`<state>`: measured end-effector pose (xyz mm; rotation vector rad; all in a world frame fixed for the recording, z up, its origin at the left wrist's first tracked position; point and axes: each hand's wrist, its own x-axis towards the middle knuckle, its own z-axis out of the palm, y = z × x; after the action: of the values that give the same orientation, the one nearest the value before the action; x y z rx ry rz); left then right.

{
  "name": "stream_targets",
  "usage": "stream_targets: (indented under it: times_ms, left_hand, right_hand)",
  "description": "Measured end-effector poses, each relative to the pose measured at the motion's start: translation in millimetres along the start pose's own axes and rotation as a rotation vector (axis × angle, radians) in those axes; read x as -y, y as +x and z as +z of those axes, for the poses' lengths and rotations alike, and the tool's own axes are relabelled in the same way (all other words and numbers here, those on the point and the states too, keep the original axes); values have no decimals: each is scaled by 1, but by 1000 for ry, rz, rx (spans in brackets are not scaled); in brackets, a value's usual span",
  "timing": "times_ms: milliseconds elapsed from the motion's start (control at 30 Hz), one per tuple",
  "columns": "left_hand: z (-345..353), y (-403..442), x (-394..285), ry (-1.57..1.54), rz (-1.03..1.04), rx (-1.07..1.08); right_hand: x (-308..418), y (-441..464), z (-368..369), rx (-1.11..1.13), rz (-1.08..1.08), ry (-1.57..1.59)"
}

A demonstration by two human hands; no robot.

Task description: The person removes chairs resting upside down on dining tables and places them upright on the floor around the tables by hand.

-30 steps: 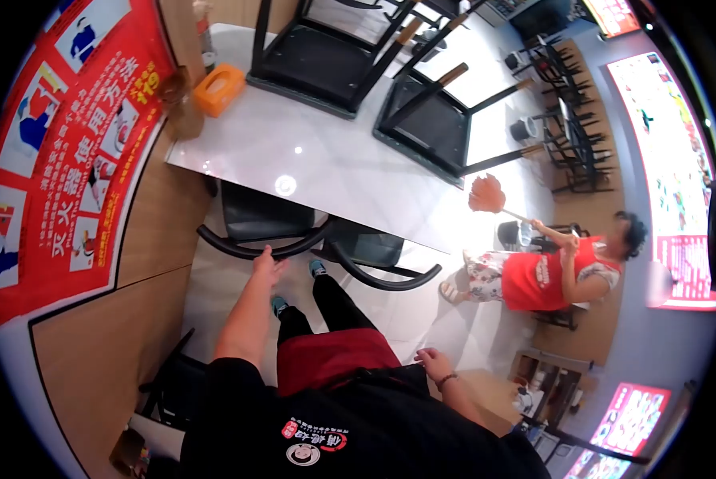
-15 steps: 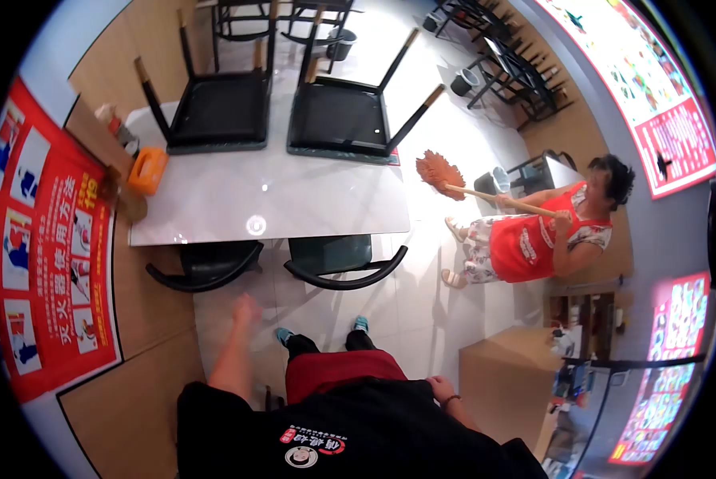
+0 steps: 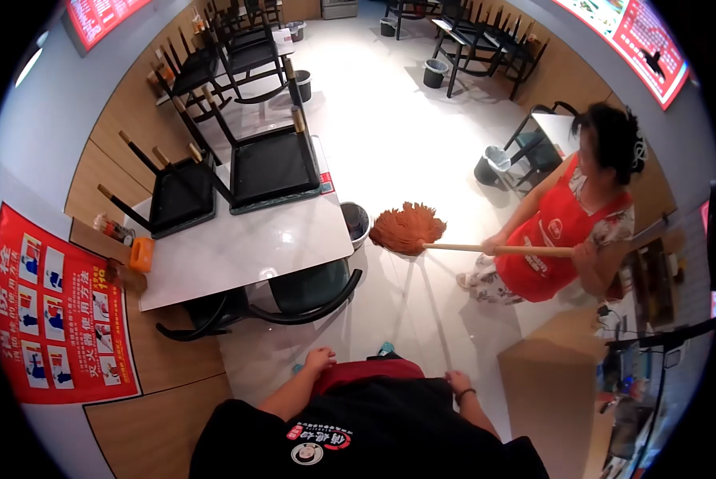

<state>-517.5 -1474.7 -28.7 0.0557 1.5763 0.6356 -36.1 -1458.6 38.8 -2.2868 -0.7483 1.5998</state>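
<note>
My left hand hangs at the left of my waist, beside the dark red apron. Its fingers are loosely curled and apart, and I see nothing in them. On the other side my right hand, with a band on the wrist, hangs by my black shirt, loosely open and holding nothing visible. Closest ahead of my left hand is a dark chair pushed under a white table. Upside-down chairs rest on that table.
At right a person in a red apron grips a mop, its orange head on the floor. Bins stand by the tables. An orange container sits by the left wall, and a wooden counter is at near right.
My view has tilted up and moved toward the aisle. My left hand has come back from ahead to my waist. The co-worker appears closer, with the mop head farther left and larger.
</note>
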Motion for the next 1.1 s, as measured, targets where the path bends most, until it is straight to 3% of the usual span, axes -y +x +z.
stream_targets:
  times_ms: [100, 167, 267, 533, 600, 733, 800, 867, 900, 933, 1000, 1033, 1067, 1100]
  left_hand:
    - [35, -3, -34, 74, 122, -13]
    - [59, -10, -64, 83, 218, -39]
    - [77, -12, -91, 79, 275, -73]
    - [122, -2, -184, 94, 174, -258]
    - [137, 27, -212, 48, 281, -215]
    - [181, 109, -281, 74, 387, -116]
    - [207, 140, -327, 67, 535, -68]
    - [231, 143, -394, 163, 613, -31]
    - [241, 160, -414, 91, 755, -21]
    - [249, 162, -438, 85, 744, -32]
    - [262, 158, -496, 61, 703, 59]
    - [267, 159, -518, 56, 695, 44]
    - [273, 163, -537, 56, 715, 60]
    - [275, 168, -551, 55, 736, 74]
  right_hand:
    - [22, 52, -29, 82, -117, -128]
    - [63, 81, -36, 57, -1, 89]
    - [122, 113, -32, 145, -157, 72]
    - [255, 162, -20, 212, -224, 86]
    - [272, 180, -26, 243, -222, 47]
    - [289, 224, -63, 140, -44, 56]
    - [316, 221, -83, 107, 67, 94]
    - [337, 229, -98, 72, 111, 30]
    - [353, 240, -99, 55, 134, -7]
    - [361, 252, -100, 61, 141, -20]
    - [371, 293, -104, 62, -14, -40]
    - [378, 319, -114, 258, -443, -488]
    - [396, 334, -107, 276, -439, -500]
    - [416, 353, -100, 214, -230, -224]
